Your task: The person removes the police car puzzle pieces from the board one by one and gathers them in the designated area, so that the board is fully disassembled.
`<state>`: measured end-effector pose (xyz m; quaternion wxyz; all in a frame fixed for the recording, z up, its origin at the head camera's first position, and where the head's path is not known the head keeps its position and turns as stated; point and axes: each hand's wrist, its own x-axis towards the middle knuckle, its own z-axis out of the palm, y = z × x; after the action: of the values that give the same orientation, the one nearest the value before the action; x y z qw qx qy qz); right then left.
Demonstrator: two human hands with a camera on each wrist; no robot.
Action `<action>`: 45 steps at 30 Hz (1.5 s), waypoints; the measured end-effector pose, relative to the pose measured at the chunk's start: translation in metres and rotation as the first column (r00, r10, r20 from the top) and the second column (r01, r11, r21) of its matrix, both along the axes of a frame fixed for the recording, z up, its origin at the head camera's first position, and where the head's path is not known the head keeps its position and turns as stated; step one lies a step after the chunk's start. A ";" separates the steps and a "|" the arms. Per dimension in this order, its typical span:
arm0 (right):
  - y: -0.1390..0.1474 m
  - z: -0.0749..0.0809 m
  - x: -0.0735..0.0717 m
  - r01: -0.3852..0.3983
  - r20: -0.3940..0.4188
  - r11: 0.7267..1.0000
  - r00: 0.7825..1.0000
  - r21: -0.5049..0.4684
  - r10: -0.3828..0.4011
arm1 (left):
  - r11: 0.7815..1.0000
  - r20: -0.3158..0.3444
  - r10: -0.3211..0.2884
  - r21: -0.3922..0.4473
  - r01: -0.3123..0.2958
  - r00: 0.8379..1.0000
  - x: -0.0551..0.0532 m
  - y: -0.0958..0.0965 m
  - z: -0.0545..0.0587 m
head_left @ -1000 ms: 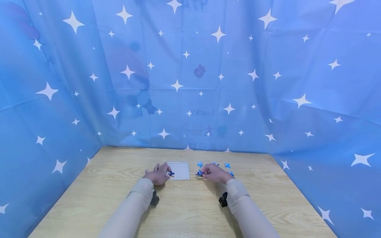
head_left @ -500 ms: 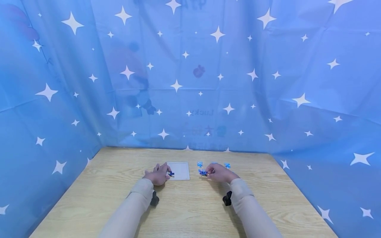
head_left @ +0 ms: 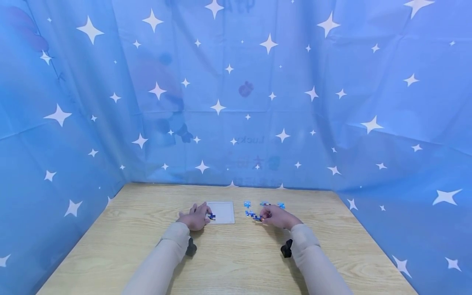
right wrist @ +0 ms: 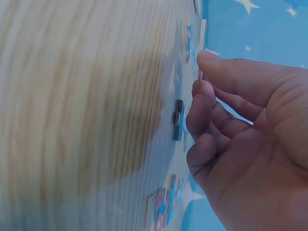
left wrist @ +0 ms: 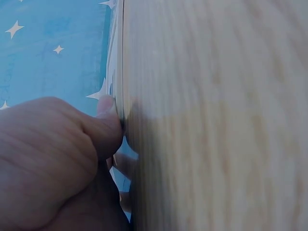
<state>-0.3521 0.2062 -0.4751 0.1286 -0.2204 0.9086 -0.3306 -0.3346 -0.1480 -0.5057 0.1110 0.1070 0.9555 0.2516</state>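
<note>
In the head view a white square puzzle board [head_left: 225, 211] lies on the table, a dark blue jigsaw piece [head_left: 212, 217] at its near left corner. My left hand [head_left: 197, 217] rests at the board's left edge, fingers spread and thumb by that piece; the left wrist view shows the thumb [left wrist: 107, 127] at the board's rim. To the right, my right hand [head_left: 276, 216] pinches a blue jigsaw piece [head_left: 257, 218] between thumb and fingertips, low over the table. The right wrist view shows this piece [right wrist: 200, 79] edge-on, the other fingers curled below it.
Loose jigsaw pieces lie around the right hand: one blue piece [head_left: 247, 203] behind, another [head_left: 250, 213] just left of the held one, a piece with red [head_left: 264, 203] and a light blue piece [head_left: 281, 205] farther back. Starry blue cloth [head_left: 236, 123] hangs behind the table [head_left: 236, 262].
My right hand has moved rightward with the pinched jigsaw piece, away from the board, and a blue piece now shows to its left. The left hand has stayed at the board.
</note>
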 end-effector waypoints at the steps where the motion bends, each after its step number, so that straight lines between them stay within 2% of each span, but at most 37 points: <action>1: 0.001 -0.001 0.000 0.000 0.001 1.000 1.000 0.006 0.000 | 1.000 0.002 0.002 -0.004 -0.002 1.000 0.001 0.000 0.001; 4: 0.004 -0.002 0.000 0.001 0.005 1.000 1.000 0.005 -0.001 | 1.000 0.008 0.012 -0.003 -0.012 1.000 0.007 0.002 0.008; 7: 0.007 -0.003 0.001 0.000 0.003 1.000 1.000 -0.005 0.000 | 1.000 0.014 0.009 0.001 -0.009 1.000 0.009 0.003 0.008; 12: 0.013 -0.005 0.001 -0.030 0.000 1.000 1.000 0.002 0.030 | 1.000 0.003 0.007 0.020 -0.007 1.000 0.004 0.000 0.000; 16: 0.018 -0.006 0.000 -0.037 0.003 0.999 0.999 0.008 0.037 | 0.999 0.005 0.027 0.017 -0.027 1.000 0.006 0.001 0.003; 24: 0.025 -0.003 0.005 0.004 0.040 1.000 0.999 0.002 -0.005 | 1.000 -0.026 0.017 0.009 -0.017 1.000 -0.011 -0.005 -0.020; 36: 0.033 -0.002 0.006 0.000 0.040 1.000 0.999 0.012 0.000 | 1.000 -0.026 0.022 -0.007 -0.022 0.999 -0.009 -0.004 -0.015; 39: 0.035 -0.004 0.006 -0.005 0.040 1.000 0.999 0.013 0.004 | 1.000 -0.021 0.021 0.008 -0.021 1.000 -0.004 -0.003 -0.009; 43: 0.036 -0.004 0.006 0.004 0.044 1.000 0.999 0.017 -0.005 | 1.000 -0.023 0.023 0.013 -0.023 0.999 -0.003 -0.001 -0.008; 45: 0.036 -0.004 0.007 0.010 0.043 1.000 0.999 0.019 -0.011 | 1.000 -0.036 0.020 0.001 -0.020 0.999 -0.006 -0.002 -0.013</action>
<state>-0.3454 0.2426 -0.4786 0.1484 -0.2072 0.9098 -0.3275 -0.3405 -0.1503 -0.5189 0.0910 0.1023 0.9582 0.2512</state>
